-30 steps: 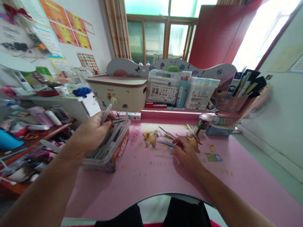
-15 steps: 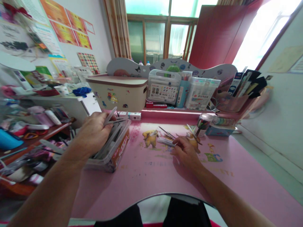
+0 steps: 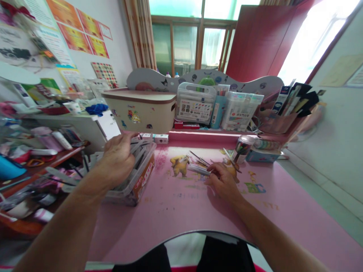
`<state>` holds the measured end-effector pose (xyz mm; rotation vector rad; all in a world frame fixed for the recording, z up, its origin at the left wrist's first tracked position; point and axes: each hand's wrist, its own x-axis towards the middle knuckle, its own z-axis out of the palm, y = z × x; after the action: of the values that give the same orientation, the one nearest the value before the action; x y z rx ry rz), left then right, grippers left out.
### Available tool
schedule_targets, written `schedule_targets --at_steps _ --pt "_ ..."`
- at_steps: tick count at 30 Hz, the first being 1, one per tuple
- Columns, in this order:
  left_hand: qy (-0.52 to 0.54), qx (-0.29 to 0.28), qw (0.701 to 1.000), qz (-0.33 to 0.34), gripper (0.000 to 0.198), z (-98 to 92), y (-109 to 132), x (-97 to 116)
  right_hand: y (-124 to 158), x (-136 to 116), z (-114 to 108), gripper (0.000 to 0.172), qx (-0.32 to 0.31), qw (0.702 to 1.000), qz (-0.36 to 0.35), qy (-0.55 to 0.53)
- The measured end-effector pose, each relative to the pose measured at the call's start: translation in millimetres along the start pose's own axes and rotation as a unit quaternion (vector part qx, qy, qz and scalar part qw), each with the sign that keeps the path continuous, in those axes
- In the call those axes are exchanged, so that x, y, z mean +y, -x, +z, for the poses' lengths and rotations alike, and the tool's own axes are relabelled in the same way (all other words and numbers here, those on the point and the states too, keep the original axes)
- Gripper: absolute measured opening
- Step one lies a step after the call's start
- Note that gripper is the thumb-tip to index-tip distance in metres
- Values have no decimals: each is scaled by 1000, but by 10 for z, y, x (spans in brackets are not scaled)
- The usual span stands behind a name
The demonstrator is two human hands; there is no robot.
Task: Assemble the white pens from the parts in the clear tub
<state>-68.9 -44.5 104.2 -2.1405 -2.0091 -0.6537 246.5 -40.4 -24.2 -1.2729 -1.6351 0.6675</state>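
Note:
My left hand (image 3: pixel 117 160) is over the left side of a clear plastic box (image 3: pixel 140 185) with an orange-brown label. Its forefinger reaches forward, apart from the thumb, and no item shows between them; the other fingers are hidden. Several grey, translucent pens (image 3: pixel 138 156) fill the box. On the pink desk, my right hand (image 3: pixel 224 181) is closed on a few slim pens (image 3: pixel 200 169), whose ends fan out to the left over a printed bear picture. Just beyond that hand, a white stick-like pen (image 3: pixel 228 155) leans near a clear jar (image 3: pixel 243 147) holding dark pens.
A cream lidded bin (image 3: pixel 141 113) stands on the back shelf beside a clear carry case (image 3: pixel 195 104) and a marker box (image 3: pixel 242 111). At right are a pink holder (image 3: pixel 278 121) and a blue box (image 3: pixel 263 155). Cluttered shelves (image 3: pixel 59 158) adjoin the desk (image 3: pixel 176 215) at left.
The translucent stick that rose from my left fingers is no longer seen there; that hand has shifted slightly and its forefinger now stretches forward. My right hand has stayed in place with its pens.

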Motion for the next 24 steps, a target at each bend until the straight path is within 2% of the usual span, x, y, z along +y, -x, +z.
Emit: schedule_targets --at_steps 2,6,11,15,18,21,23,24 --pt "-7 -3 1000 5 59 -13 12 8 -6 -12 -7 18 -2 1000 16 -6" --pt "-87 -17 996 -5 52 -24 30 14 -17 -25 -17 17 4 1000 11 1" --pt "-42 -43 998 -5 47 -37 24 19 -20 -10 -17 18 8 1000 -9 26" --pt "-34 -12 999 -2 43 -84 40 75 -48 -5 -49 18 37 997 -38 58" --pt "-10 65 998 19 38 -139 101 204 -88 16 -95 19 65 987 -65 131" --pt "40 146 985 80 33 -145 207 429 -118 82 -117 18 47 968 -68 238" --pt "87 141 978 124 30 -79 289 621 -123 142 -111 16 24 947 -61 313" --pt "115 115 976 143 29 -19 330 722 -121 170 -105 15 13 937 -61 344"
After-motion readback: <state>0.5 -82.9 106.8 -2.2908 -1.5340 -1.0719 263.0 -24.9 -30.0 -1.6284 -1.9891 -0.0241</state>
